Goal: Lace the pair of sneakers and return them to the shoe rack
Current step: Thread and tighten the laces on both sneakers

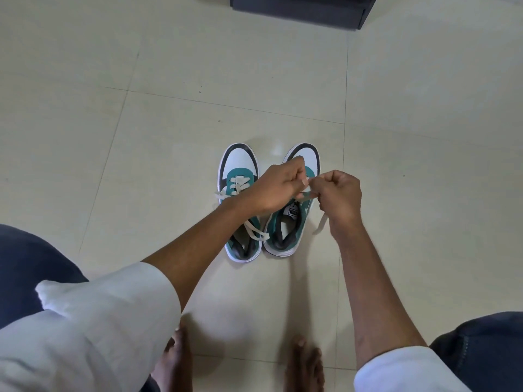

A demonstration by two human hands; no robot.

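- The lacing step is in hand, judging by the pose; the left hand (278,185) and right hand (338,195) meet above the right sneaker (287,230), each closed in a pinch on its white lace (305,195)
- The left sneaker (239,176) sits just under the left wrist, partly laced, its ends loose
- Next move likely calls for feeding the lace through an eyelet; the dark rack (300,9) stands well beyond both hands

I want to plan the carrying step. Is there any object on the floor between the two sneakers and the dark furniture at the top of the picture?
Nothing visible does. The sneakers stand side by side, and only bare floor tiles lie between them and the dark furniture. Both hands hold the lace of the right-side sneaker.
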